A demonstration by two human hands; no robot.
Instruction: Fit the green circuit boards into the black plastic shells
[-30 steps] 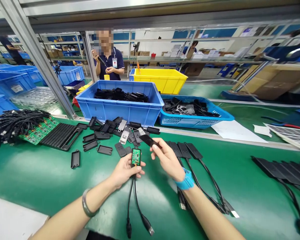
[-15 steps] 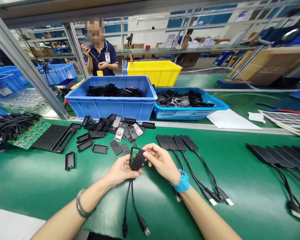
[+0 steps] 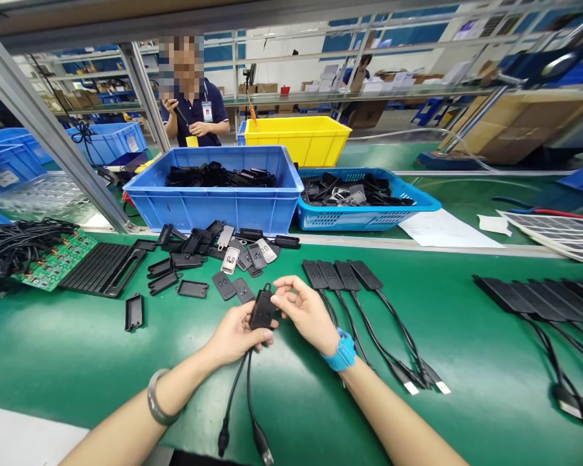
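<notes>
The black case (image 3: pixel 262 309) is held above the tabletop (image 3: pixel 184 362), between its near and far edges, with the top tilted slightly to the right and the flat cover facing up. The left hand (image 3: pixel 238 333) grasps it from the left and below: the thumb lies across the lower end, and the other fingers wrap underneath, their tips showing past the right side. Two black cables (image 3: pixel 250 401) hang from that lower end toward the near edge. The left forearm, with a grey wristband (image 3: pixel 160 398), slants in from the near left corner. The right hand (image 3: pixel 305 314) comes from the near right, wrist bent inward under a blue wristband (image 3: pixel 340 351), fingers curled and the thumb tip at the case's upper right edge; whether they pinch it, I cannot tell. Just right of this hand, four cabled cases (image 3: pixel 342 275) lie side by side, cables trailing toward the near right corner. Left of and beyond the case, loose black shells and covers (image 3: pixel 214 252) are scattered toward the far edge, behind which stands a blue bin (image 3: pixel 218 210). Near the left edge lies a black ribbed tray (image 3: pixel 104 268).
</notes>
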